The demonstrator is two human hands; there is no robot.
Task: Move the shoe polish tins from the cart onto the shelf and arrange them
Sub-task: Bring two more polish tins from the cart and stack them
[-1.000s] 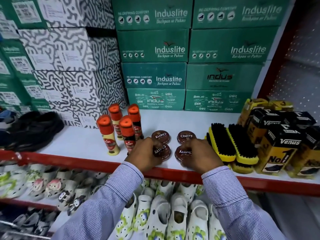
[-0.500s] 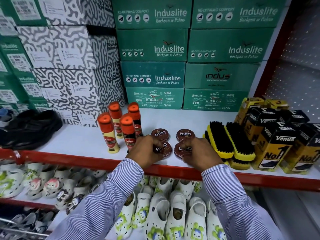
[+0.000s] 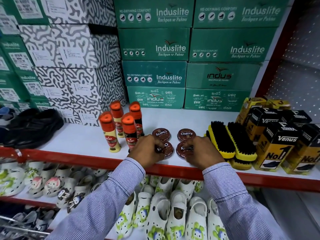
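Note:
Several round brown Cherry polish tins lie flat in two rows on the white shelf (image 3: pixel 72 139). The back left tin (image 3: pixel 161 134) and back right tin (image 3: pixel 186 135) sit free. My left hand (image 3: pixel 147 151) grips the front left tin (image 3: pixel 167 150) with its fingertips. On the front right tin (image 3: pixel 185 149), my right hand (image 3: pixel 202 151) holds the same way. Both front tins rest on the shelf near its red front edge (image 3: pixel 103 161). The cart is out of view.
Several orange-capped Kiwi bottles (image 3: pixel 129 131) stand just left of the tins. Yellow brushes (image 3: pixel 230 139) and Venus boxes (image 3: pixel 277 144) crowd the right. Green shoe boxes (image 3: pixel 155 97) line the back. Black shoes (image 3: pixel 32 127) sit far left. White clogs (image 3: pixel 176 210) fill the lower shelf.
My hands have stayed on the two front tins, with only slight finger shifts. The camera view drifted a little.

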